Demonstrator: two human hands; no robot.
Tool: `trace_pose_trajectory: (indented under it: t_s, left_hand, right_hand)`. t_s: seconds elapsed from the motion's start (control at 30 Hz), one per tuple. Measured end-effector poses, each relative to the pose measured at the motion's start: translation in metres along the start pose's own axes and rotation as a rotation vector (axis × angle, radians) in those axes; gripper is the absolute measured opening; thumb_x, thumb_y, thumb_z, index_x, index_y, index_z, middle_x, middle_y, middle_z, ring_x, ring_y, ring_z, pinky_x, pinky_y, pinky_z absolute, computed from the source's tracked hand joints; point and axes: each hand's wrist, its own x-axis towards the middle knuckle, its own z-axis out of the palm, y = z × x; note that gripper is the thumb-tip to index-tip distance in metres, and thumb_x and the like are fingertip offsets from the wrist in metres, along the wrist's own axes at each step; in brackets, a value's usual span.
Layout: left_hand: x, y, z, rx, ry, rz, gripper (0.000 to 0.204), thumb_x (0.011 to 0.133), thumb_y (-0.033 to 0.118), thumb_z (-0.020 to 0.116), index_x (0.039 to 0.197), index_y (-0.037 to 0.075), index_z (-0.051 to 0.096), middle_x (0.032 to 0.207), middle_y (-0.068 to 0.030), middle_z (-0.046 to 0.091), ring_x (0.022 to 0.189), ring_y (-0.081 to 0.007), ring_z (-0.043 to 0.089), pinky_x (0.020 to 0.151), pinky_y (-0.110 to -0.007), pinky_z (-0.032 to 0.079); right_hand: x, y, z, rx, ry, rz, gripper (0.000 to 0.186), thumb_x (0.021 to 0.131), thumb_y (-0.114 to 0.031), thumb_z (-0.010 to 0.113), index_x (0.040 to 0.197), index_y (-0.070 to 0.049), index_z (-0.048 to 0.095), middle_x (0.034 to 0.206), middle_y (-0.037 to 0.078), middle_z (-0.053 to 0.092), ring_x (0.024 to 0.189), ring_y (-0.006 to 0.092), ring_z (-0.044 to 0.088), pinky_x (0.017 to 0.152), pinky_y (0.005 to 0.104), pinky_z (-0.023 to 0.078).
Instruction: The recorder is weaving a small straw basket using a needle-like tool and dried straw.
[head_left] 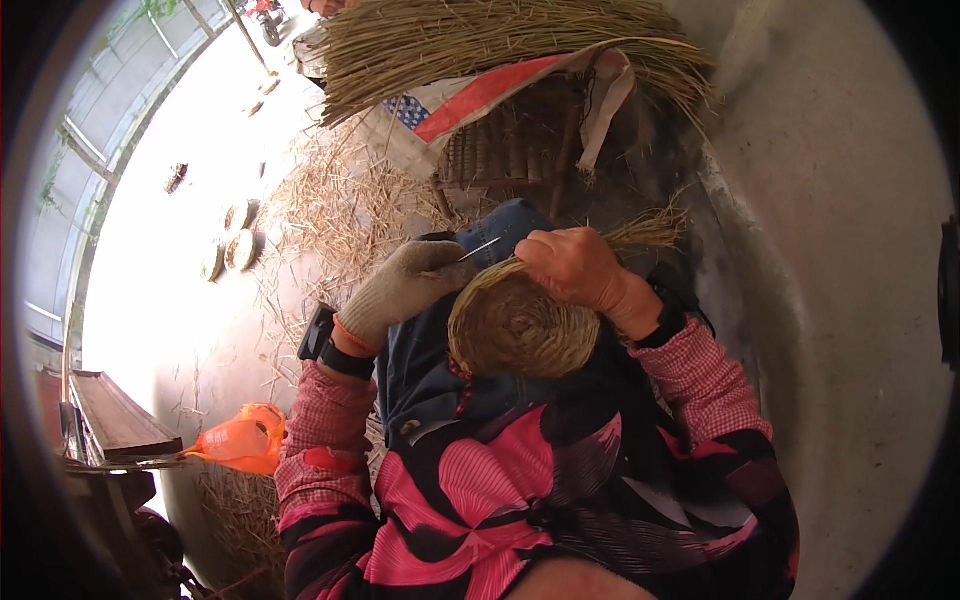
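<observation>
A pale fence (90,150) curves along the far left edge. Below it, in the lower left corner, stands a brown wooden board (125,415), with an orange bag (240,440) just to its right, beside the person's left sleeve (325,435). Farther up, on the brightly lit floor (150,280), a few small round baskets (240,250) lie close together. Loose straw (330,190) is scattered from there toward the middle, up to the person's legs.

The left hand (410,285) wears an off-white knitted glove and pinches a thin needle (482,248) between thumb and finger, its free end angled up to the right. Whether this hand also touches the basket beside it, I cannot tell.

The woven basket (525,330) sits on the person's lap, between the hands, tilted so that its hollow inside shows. The right hand (580,268) grips its upper right rim, fingers curled. Behind that hand a tuft of straw (650,230) sticks out to the right.

Beyond the knees, a slatted bench (510,150) carries a printed sack (490,95) and a thick bundle of stalks (500,50). A grey wall (840,250) fills the right side.
</observation>
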Motion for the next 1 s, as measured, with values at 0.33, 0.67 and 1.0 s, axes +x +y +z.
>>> trace_pose_trajectory:
  t_s: [0.33,0.67,1.0]
  left_hand:
    - [0.023,0.006,0.001,-1.195,0.716,-0.069,0.024,0.102,0.026,0.045,0.084,0.010,0.048,0.081,-0.0009,0.062,0.063,-0.0104,0.056,0.054,-0.022,0.042]
    - [-0.013,-0.030,-0.046,-0.351,0.505,0.070,0.025,0.100,0.027,0.052,0.083,0.010,0.050,0.066,0.0063,0.038,0.054,-0.0039,0.031,0.047,-0.022,0.022]
    - [-0.010,0.013,0.050,0.615,0.350,0.122,0.025,0.087,0.022,0.066,0.106,0.009,0.057,0.091,-0.0164,0.066,0.083,-0.0406,0.064,0.071,-0.048,0.050]
  right_hand:
    - [-0.001,0.006,0.007,0.037,-0.021,-0.022,0.023,0.080,-0.014,0.070,0.093,-0.008,0.052,0.075,0.007,0.056,0.066,0.0275,0.064,0.053,0.0381,0.050]
    - [-0.002,0.001,0.011,0.161,-0.048,0.110,0.021,0.092,-0.031,0.061,0.086,-0.013,0.053,0.074,0.005,0.058,0.069,0.0287,0.064,0.055,0.0403,0.050]
    - [-0.006,0.002,0.016,0.057,-0.095,0.165,0.017,0.091,-0.027,0.061,0.089,-0.012,0.053,0.077,0.007,0.060,0.072,0.0306,0.064,0.057,0.0416,0.051]
